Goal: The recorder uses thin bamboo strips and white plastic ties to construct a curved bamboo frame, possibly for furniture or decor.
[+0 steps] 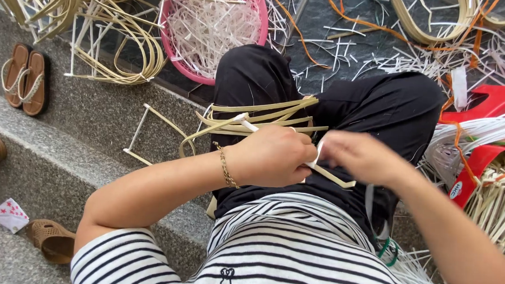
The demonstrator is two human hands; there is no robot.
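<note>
Striped shirt (270, 245) filled the bottom of the view. Above it, the left hand (271, 157) was closed around a white strip (247, 125) over the lap. Just beside it, the blurred right hand (360, 155) pinched the strip's other end. Pale cane strips (265, 117) lay across black trousers (390, 108), near a pink basket (212, 26).

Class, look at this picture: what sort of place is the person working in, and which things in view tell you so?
Probably an informal weaving or basket-making spot on stone steps. Clues: looped cane strips, a pink basin of white offcuts, and the left hand and right hand working pale strips over the lap.
</note>
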